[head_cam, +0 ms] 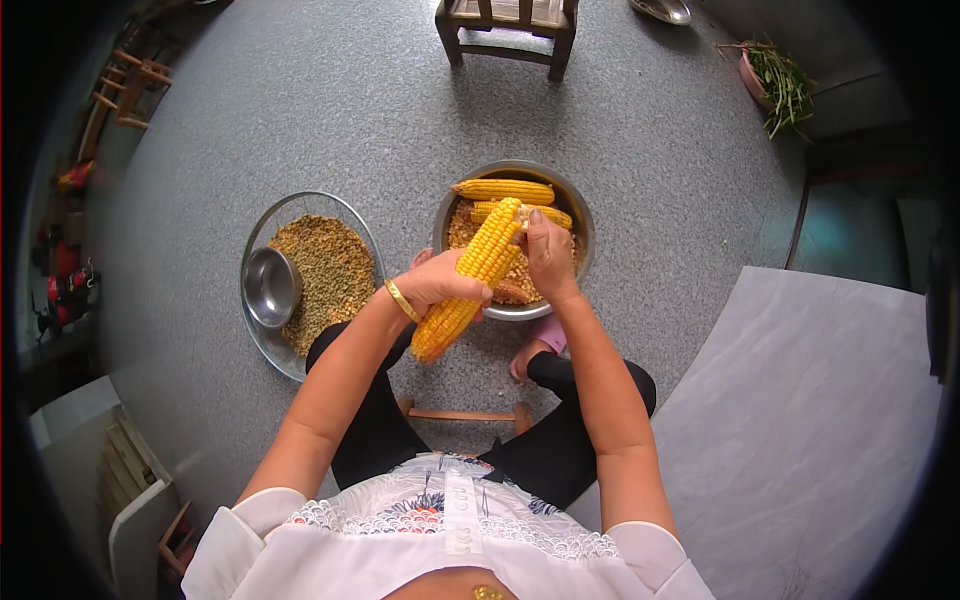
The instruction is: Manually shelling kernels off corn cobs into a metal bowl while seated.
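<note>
My left hand (pixel 442 283) grips an ear of yellow corn (pixel 489 251) around its middle, the ear slanting up to the right. At its upper end my right hand (pixel 549 251) holds the butt, the thumb on the pale exposed part. Whether the fingers beneath touch the kernels is hidden. Below the hands stands a round metal basin (pixel 587 225) with loose kernels (pixel 459 225). Two more whole ears lie in its far part, one of them a yellow ear (pixel 510 190). A reddish-brown cob (pixel 511 292) lies near the basin's close side, partly behind the held ear.
Left of the basin, a large clear bowl (pixel 251 225) holds mixed grains and a small metal bowl (pixel 271 288). A wooden chair (pixel 510 52) stands ahead. A grey-white panel (pixel 795 420) is at right, and a pink container of greens (pixel 754 79) at far right.
</note>
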`<state>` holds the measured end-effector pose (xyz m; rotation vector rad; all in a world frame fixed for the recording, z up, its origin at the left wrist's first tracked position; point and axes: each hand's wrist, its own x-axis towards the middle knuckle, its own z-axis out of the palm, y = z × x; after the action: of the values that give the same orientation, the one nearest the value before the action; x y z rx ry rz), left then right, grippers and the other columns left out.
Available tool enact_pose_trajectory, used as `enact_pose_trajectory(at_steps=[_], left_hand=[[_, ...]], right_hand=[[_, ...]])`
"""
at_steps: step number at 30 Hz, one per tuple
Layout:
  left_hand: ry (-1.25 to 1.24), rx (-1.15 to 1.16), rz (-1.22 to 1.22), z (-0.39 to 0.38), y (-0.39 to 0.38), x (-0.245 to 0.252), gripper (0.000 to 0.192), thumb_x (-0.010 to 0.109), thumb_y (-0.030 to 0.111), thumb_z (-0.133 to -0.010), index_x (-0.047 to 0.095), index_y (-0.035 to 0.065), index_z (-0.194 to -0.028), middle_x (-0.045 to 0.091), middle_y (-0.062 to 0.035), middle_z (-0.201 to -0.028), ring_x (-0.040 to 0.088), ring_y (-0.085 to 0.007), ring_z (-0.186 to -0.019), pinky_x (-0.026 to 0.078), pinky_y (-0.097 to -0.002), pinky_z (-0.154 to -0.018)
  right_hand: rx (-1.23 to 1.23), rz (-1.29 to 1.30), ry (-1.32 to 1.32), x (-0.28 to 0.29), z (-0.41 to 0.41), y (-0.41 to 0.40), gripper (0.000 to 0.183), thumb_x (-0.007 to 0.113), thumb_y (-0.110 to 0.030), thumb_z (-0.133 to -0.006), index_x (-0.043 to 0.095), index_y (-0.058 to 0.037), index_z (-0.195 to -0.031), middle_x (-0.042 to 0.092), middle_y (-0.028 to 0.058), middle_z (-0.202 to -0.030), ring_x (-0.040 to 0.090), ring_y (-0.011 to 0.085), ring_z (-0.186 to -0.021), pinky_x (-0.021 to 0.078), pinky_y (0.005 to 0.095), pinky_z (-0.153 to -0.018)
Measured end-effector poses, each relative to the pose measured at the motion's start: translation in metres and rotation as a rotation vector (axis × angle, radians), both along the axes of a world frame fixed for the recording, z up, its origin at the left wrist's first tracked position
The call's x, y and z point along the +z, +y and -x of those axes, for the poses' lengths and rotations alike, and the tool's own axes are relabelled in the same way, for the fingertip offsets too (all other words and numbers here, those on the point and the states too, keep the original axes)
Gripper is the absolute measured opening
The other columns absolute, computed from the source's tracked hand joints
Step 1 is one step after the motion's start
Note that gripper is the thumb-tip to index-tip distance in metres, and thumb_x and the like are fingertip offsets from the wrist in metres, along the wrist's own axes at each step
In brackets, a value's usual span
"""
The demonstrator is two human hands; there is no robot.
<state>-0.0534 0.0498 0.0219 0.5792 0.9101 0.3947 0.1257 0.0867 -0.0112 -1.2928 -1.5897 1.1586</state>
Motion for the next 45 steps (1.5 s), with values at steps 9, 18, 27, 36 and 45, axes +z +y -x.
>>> enact_pose_trajectory(at_steps=[9, 18, 27, 36, 45], left_hand=[[0.058, 0.037, -0.174, -0.003, 0.003, 0.006, 0.053, 0.072, 0.015, -0.064, 0.046, 0.0013, -0.109, 0.055, -0.0063, -0.084, 0.057, -0.0143, -0.067, 0.049, -0.0268, -0.06], [-0.003, -0.033, -0.132, 0.004, 0.003, -0.001, 0.053, 0.071, 0.013, -0.065, 0.046, 0.0013, -0.109, 0.054, -0.0064, -0.088, 0.057, -0.0146, -0.07, 0.05, -0.0276, -0.062], [-0.013, -0.023, -0.088, 0.007, 0.005, 0.006, 0.051, 0.07, 0.014, -0.064, 0.047, 0.0011, -0.108, 0.054, -0.0066, -0.087, 0.057, -0.0152, -0.069, 0.05, -0.0278, -0.061], [0.024, -0.022, -0.168, 0.007, 0.003, -0.002, 0.056, 0.072, 0.016, -0.065, 0.045, 0.0009, -0.111, 0.055, -0.006, -0.088, 0.057, -0.0135, -0.07, 0.049, -0.0258, -0.062], [0.007, -0.041, -0.094, 0.007, 0.006, 0.01, 0.057, 0.071, 0.014, -0.063, 0.045, 0.0009, -0.112, 0.054, -0.0064, -0.091, 0.056, -0.0145, -0.074, 0.051, -0.0288, -0.062]], right_hand=[[0.114, 0.262, 0.194, 0.003, -0.006, 0.005, 0.051, 0.039, -0.049, -0.09, 0.055, -0.0011, -0.084, 0.053, 0.0049, -0.064, 0.049, 0.0138, -0.059, 0.0399, 0.0299, -0.055], [0.24, 0.156, 0.159, -0.003, -0.008, 0.006, 0.05, 0.044, -0.05, -0.088, 0.049, -0.0009, -0.096, 0.057, 0.0109, -0.079, 0.057, 0.0204, -0.074, 0.0437, 0.033, -0.069], [0.36, 0.4, 0.317, 0.002, -0.017, 0.007, 0.05, 0.045, -0.048, -0.088, 0.047, -0.0015, -0.108, 0.055, 0.0071, -0.094, 0.054, 0.0167, -0.087, 0.0425, 0.0306, -0.076], [0.339, 0.259, 0.298, 0.008, -0.007, 0.006, 0.051, 0.055, -0.043, -0.085, 0.046, -0.0011, -0.111, 0.053, 0.0087, -0.104, 0.05, 0.016, -0.098, 0.0395, 0.03, -0.086], [0.368, 0.426, 0.448, 0.013, -0.013, 0.006, 0.047, 0.056, -0.036, -0.084, 0.045, -0.0002, -0.113, 0.052, 0.0088, -0.106, 0.049, 0.0157, -0.1, 0.0386, 0.0299, -0.087]])
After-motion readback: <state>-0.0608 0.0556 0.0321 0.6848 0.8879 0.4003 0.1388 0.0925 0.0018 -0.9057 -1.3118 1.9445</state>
